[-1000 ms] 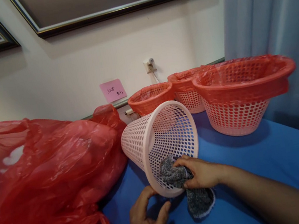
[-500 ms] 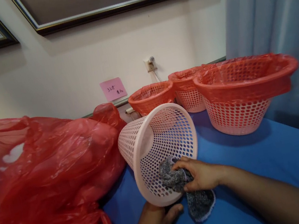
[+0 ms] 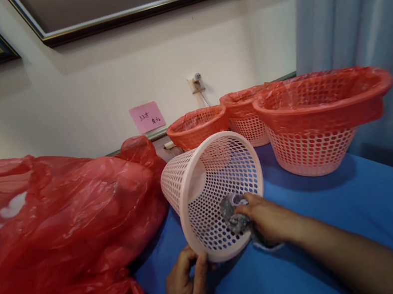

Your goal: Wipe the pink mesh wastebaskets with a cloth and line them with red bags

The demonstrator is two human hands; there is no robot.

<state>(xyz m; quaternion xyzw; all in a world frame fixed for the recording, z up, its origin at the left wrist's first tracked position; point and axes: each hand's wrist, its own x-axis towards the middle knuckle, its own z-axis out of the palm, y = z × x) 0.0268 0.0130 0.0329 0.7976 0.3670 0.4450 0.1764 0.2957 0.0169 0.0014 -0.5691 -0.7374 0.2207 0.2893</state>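
A pale pink perforated plastic basket [image 3: 183,179] lies tilted on its side on the blue table, its mouth facing me. My left hand [image 3: 187,280] pinches the lower left of its rim between thumb and fingers. Closed around a grey speckled cloth [image 3: 233,214], my right hand [image 3: 265,216] reaches just inside the mouth. The cloth is bunched against the inner wall near the lower right rim, and a loose end hangs outside, partly hidden behind the hand.
Large red plastic bags [image 3: 63,231] fill the left side. Behind stand baskets lined with red plastic: a large one [image 3: 314,146] at right and two smaller [image 3: 250,127]. A pink note [image 3: 147,117] and a socket [image 3: 196,84] are on the wall; a blue curtain [image 3: 361,26] hangs right.
The basket has turned and shifted slightly right. My left hand has moved from beneath the rim to its lower left edge. My right hand and the cloth have slid right and slightly up.
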